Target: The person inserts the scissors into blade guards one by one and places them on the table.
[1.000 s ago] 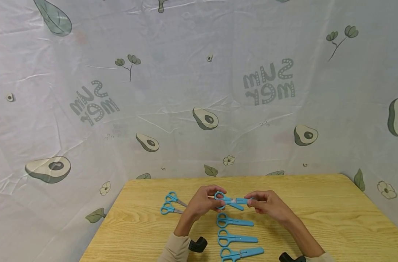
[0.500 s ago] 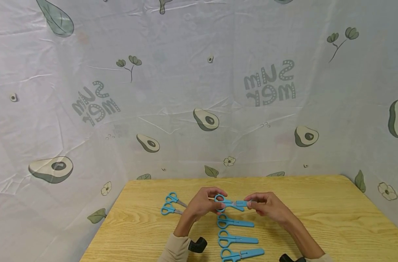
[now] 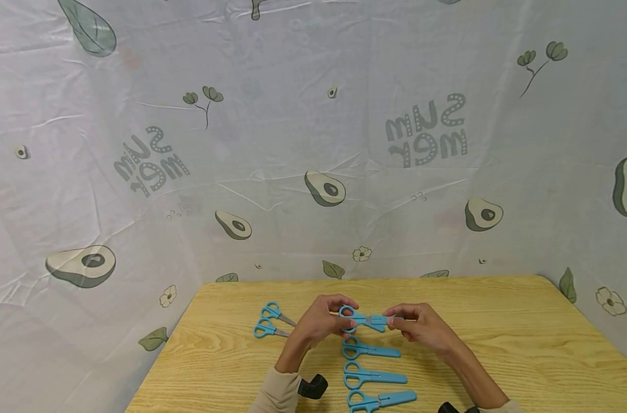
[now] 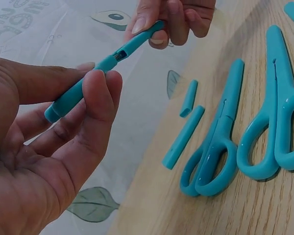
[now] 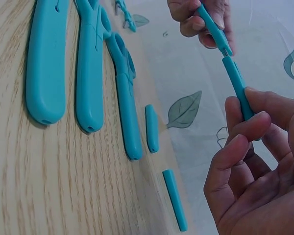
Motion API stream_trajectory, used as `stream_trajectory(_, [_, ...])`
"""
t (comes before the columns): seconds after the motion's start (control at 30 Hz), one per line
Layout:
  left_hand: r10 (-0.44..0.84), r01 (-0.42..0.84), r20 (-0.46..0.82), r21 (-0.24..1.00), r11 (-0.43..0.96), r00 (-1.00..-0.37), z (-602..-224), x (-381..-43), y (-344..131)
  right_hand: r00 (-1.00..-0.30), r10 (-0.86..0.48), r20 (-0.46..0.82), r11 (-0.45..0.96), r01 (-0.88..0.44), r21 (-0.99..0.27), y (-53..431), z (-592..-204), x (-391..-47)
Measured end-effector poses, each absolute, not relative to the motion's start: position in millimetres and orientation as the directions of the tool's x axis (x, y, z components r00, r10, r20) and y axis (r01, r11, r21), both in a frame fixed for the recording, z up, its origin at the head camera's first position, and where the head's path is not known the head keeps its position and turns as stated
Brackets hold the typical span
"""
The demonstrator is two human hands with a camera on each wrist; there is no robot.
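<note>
My left hand [image 3: 323, 318] holds a pair of blue scissors [image 4: 71, 100] by its handles, thumb on top and fingers beneath. Thumb and fingers of my right hand [image 3: 421, 327] pinch the far end of a blue blade cover [image 5: 237, 83]. The cover is over most of the scissors' blades, and a short strip of metal shows between cover and handles in both wrist views. Three more scissors, the nearest pair [image 3: 370, 350] just below my hands, lie in a column with their blades covered. Two loose covers, one short [image 4: 189, 98] and one longer [image 4: 183, 138], lie beyond them.
Two scissors with bare metal blades, one at the back [image 3: 272, 311] and one in front [image 3: 264, 328], lie left of my left hand. The wooden table [image 3: 525, 332] ends at a hanging sheet [image 3: 272, 143] printed with avocados.
My right hand has moved slightly left with the cover, and the gap between cover and scissors handles has narrowed. Both hands sit slightly lower in the head view. The scissors on the table stay put.
</note>
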State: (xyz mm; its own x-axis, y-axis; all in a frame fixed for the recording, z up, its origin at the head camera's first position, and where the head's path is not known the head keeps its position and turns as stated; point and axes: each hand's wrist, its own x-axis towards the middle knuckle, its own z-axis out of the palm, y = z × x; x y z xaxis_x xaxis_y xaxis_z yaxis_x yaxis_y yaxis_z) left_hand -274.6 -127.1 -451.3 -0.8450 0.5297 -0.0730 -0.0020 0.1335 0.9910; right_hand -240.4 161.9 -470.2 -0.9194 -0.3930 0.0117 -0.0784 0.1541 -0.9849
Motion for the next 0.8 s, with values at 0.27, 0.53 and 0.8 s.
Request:
stream_trajectory(0.27, [0.539,-0.024,-0.088,0.992,0.125,-0.838,-450.5,-272.8,-126.1,-0.918,-0.395,0.014,0.143,-0.077,-0.987,160.4,-470.1,-239.9])
stream_trajectory(0.53, [0.538,0.020,-0.064,0.989,0.148,-0.841,-449.0,-270.9,-123.7,-0.919,-0.394,0.019,0.138,-0.079,-0.987,159.5,-470.4,-239.5])
stream_trajectory(0.8, [0.553,0.078,-0.029,0.982,0.169,-0.833,-448.7,-269.9,-122.4,-0.918,-0.396,0.013,0.127,-0.069,-0.989,158.8,-470.6,-239.1])
